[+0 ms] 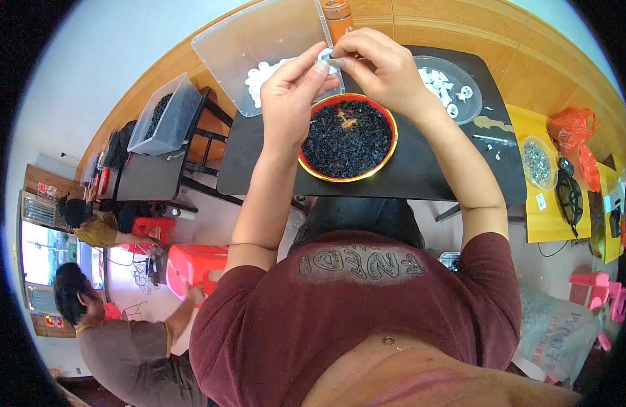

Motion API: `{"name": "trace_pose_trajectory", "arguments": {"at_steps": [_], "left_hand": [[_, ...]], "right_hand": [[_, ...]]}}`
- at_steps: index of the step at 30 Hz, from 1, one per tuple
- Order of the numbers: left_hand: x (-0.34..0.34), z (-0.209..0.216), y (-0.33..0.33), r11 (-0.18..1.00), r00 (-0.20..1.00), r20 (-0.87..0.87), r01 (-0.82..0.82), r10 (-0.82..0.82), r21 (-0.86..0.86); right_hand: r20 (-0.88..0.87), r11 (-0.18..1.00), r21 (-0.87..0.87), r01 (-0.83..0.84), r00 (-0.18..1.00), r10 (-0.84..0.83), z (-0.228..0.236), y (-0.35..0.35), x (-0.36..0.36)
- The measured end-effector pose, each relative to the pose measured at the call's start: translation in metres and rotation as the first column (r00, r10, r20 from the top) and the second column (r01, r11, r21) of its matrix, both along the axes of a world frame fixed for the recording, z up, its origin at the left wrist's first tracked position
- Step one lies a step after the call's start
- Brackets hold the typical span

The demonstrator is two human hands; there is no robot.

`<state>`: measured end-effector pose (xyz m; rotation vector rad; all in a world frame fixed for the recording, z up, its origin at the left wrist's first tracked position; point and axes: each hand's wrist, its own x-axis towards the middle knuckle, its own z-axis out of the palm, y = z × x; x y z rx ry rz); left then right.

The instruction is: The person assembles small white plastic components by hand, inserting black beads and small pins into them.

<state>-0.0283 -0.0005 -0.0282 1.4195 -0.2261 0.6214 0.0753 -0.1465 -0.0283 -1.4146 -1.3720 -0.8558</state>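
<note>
Head view: the left hand (292,88) and right hand (384,71) meet, their fingers (314,78) pinched on a small white piece (324,55), held above the surface (438,166) beyond a red-rimmed bowl (395,139) of black bits (347,146), a clear tray (225,41) to the left, a round dish (470,74) to the right

The bare left hand (292,95) is raised with thumb and fingers pinching, its bare left forearm (267,183) nearly straight below. The bare right hand (384,68) arches inward, fingers curled and pinching just beside the left fingertips.
</note>
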Motion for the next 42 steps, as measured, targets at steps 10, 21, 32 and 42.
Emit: {"name": "trace_pose_trajectory", "arguments": {"at_steps": [10,21,32,42], "left_hand": [[0.001,-0.004,0.0,0.959,0.99,0.083,-0.131,0.113,0.25],[-0.002,0.001,0.007,1.0,0.999,-0.036,0.002,-0.003,-0.016],[0.0,-0.003,-0.005,0.979,0.986,0.112,-0.142,0.126,0.148],[0.005,-0.009,-0.004,0.994,0.994,0.008,-0.105,0.105,0.023]], "right_hand": [[0.144,0.988,-0.075,0.137,0.982,-0.125,-0.001,0.001,-0.003],[0.003,0.986,-0.163,-0.02,1.0,0.021,0.002,-0.002,0.0],[0.009,0.984,-0.048,0.172,0.985,-0.172,-0.005,0.005,-0.014],[-0.027,0.996,0.031,0.087,0.996,-0.086,-0.005,0.001,-0.014]]}}
